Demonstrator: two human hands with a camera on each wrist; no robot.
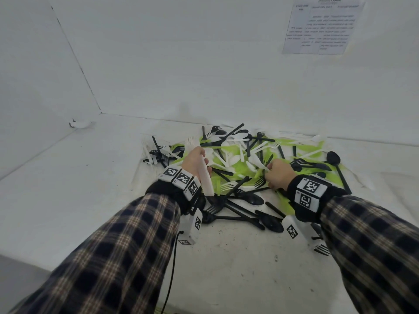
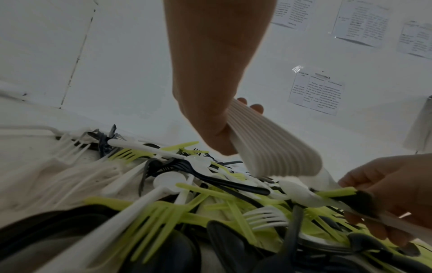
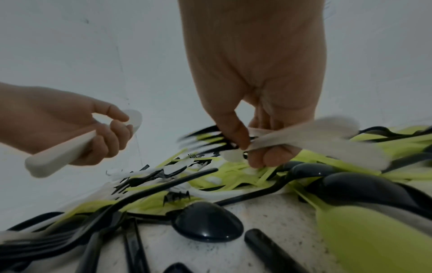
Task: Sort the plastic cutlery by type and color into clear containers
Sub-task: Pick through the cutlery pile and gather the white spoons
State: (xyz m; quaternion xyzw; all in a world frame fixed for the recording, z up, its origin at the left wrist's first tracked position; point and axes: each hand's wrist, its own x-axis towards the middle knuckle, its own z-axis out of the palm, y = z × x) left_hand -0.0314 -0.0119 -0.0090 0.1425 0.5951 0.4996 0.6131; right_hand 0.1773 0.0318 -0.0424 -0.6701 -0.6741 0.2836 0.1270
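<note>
Left hand (image 1: 195,160) grip curled round a nested stack of white plastic spoons (image 2: 264,146), right hand (image 1: 279,174) grip pinching one white plastic spoon (image 3: 311,136) above the mixed black, white and lime cutlery pile (image 1: 238,168) on the white desk (image 1: 90,177)

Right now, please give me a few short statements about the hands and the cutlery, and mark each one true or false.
1. The left hand holds a stack of white cutlery. True.
2. The right hand is open and touches nothing. False: it pinches a white spoon at the pile.
3. The cutlery pile mixes black, white and lime-green pieces. True.
4. All black spoons are already in clear containers. False: black spoons lie loose on the table; no container shows.
5. A printed sheet hangs on the wall. True.
</note>
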